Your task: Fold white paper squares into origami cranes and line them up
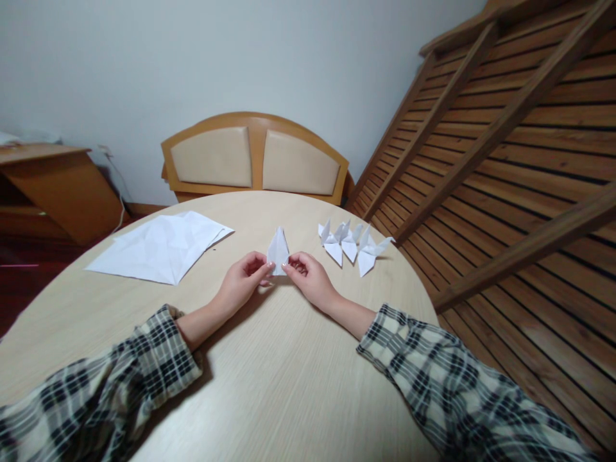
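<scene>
Between my two hands is a small piece of folded white paper [278, 249], its narrow point facing away from me. My left hand [244, 277] pinches its lower left edge between thumb and fingers. On the lower right edge, the thumb and curled fingers of my right hand [310, 277] grip the same piece. The paper is held just above the table, and its underside is hidden. To the right of my right hand stand a few folded paper cranes [367, 253], close together with their wings spread.
A stack of white paper sheets [163, 247] lies on the left of the round wooden table [289, 385]. Behind the table is a headboard [255, 122] with cream panels. A slatted wooden frame [505, 160] leans at the right. A wooden desk [62, 186] stands at the far left.
</scene>
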The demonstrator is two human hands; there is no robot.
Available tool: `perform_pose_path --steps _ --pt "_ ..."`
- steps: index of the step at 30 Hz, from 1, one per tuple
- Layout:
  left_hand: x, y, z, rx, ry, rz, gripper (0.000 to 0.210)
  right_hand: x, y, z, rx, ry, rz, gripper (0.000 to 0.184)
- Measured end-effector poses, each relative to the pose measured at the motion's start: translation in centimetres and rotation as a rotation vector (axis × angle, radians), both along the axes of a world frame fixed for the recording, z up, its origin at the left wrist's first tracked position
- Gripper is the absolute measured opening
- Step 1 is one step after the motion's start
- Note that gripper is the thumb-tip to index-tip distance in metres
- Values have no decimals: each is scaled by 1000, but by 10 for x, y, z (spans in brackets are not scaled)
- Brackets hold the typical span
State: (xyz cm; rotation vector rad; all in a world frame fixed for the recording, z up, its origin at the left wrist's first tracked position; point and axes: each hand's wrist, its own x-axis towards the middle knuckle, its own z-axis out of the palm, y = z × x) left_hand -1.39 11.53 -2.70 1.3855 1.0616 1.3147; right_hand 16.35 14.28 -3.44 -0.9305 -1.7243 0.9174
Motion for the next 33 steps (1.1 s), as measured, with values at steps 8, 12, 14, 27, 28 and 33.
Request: perform_pose_path --steps 8,12,14,27,28,33 --pt "0 0 1 56 12 71 41 0 -4 5 -20 2 29 17" --pt "0 0 1 63 28 44 41 0 -3 4 -13 -7 44 17" --pt "0 1 0 49 36 14 35 0 -4 4 -6 -13 53 16" --pt "1 -1 8 28 115 -65 30 0 -6 4 -17 -49 103 28" --pt "1 -2 8 24 110 -79 30 1 -6 4 -19 -58 109 29" --pt "1 -4 7 1 99 -156 30 2 -7 4 -48 -55 167 33"
